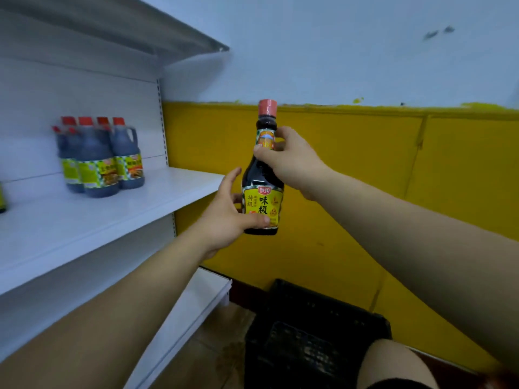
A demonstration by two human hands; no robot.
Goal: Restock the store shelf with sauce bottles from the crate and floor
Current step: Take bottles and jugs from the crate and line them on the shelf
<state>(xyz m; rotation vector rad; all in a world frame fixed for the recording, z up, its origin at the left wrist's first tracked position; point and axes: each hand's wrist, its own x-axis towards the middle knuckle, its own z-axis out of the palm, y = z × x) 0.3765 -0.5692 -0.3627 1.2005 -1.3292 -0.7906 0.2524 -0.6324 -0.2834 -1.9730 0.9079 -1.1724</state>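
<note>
Dark soy-looking sauce bottle (262,175) with a red cap is up in the air, upright, just off the right end of the white middle shelf (112,220) and in front of the yellow wall, so it's not on the shelf yet. Left hand (230,217) grips the lower body with the thumb across the yellow label, and right hand (292,161) is curled round the neck below the cap, so both hands are on the one bottle. Progress-wise I'd call it early-ish: a cluster of handled jugs (101,161) with red caps stands toward the back of that shelf, and a sliver of another bottle (2,200) shows at the far left edge, but most of the board is bare white. The lower shelf (196,310) shows nothing on the part I can see, and the top one is only visible from below. As for containers, the black plastic crate (309,332) sits on the floor below the bottle, against the wall. Its inside is dark and I can only make out the lattice, so I can't tell if any bottles are left in it. No loose bottles show on the visible bit of floor either.
</note>
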